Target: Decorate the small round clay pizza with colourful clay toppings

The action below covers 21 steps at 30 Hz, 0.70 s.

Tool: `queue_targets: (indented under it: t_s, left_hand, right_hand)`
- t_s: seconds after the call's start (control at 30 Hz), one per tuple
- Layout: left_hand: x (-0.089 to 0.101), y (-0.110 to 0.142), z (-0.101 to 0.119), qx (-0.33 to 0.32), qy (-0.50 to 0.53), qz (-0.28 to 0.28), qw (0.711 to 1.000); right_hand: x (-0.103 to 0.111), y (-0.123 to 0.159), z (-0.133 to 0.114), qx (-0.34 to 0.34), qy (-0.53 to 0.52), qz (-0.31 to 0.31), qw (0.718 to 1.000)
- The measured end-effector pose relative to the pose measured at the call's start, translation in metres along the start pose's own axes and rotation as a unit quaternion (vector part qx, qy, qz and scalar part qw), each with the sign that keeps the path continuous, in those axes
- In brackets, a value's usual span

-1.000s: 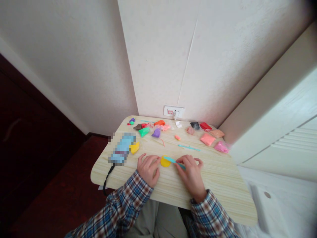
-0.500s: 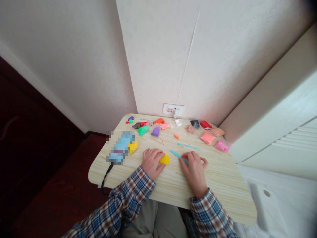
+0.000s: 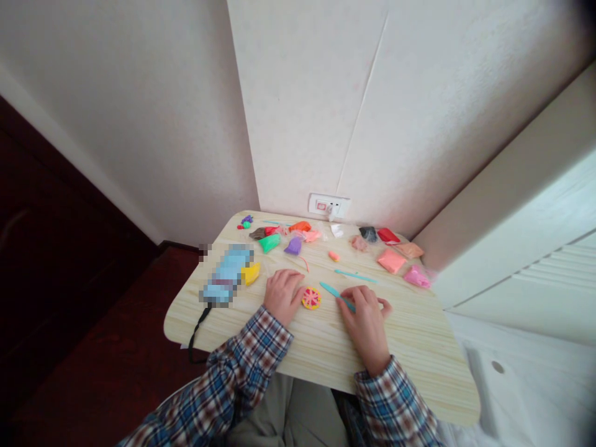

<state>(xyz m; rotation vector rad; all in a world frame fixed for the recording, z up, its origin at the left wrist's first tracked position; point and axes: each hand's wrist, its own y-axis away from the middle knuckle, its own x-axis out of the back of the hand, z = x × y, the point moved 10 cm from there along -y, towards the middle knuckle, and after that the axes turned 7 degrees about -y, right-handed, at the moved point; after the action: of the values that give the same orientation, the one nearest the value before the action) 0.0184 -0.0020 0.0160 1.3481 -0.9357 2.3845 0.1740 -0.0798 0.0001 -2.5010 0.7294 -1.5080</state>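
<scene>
Patterned disc (image 3: 311,298) lies on the surface (image 3: 410,347), lower centre of frame, beside the left hand (image 3: 281,296), grip open. Right hand (image 3: 367,326) grips the blue knife (image 3: 329,289); a slipping blade could dent the disc's edge.

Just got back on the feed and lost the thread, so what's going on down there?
The person's right hand holds a blue modelling tool over the wooden table. The left hand is beside a small yellow-edged disc with a pink and red pattern facing up. Bags of coloured clay lie farther back.
</scene>
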Motion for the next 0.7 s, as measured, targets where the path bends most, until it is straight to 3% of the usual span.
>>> queue_targets:
  t_s: [0.1,0.17,0.23,0.33,0.53,0.7]
  left_hand:
    - [0.002,0.011,0.012,-0.068,-0.041,0.003,0.997]
    - [-0.003,0.024,0.024,-0.138,-0.063,-0.025,0.988]
    - [-0.01,0.034,0.028,-0.163,-0.075,-0.058,0.982]
    - [-0.013,0.039,0.025,-0.154,-0.071,-0.081,0.982]
    - [0.005,0.032,0.019,-0.116,-0.036,-0.034,0.992]
    - [0.009,0.027,0.002,-0.048,-0.018,-0.013,0.999]
  right_hand:
    - [0.0,0.0,0.0,0.004,0.0,0.003,1.0]
    - [0.0,0.001,0.0,0.005,-0.001,0.008,1.0]
    - [0.001,0.001,0.0,0.008,-0.004,0.011,1.0]
    - [0.0,0.001,0.0,0.012,-0.008,0.013,1.0]
    - [0.002,0.001,-0.001,0.02,-0.007,0.017,1.0]
    - [0.004,-0.002,-0.008,0.043,0.024,0.005,0.999]
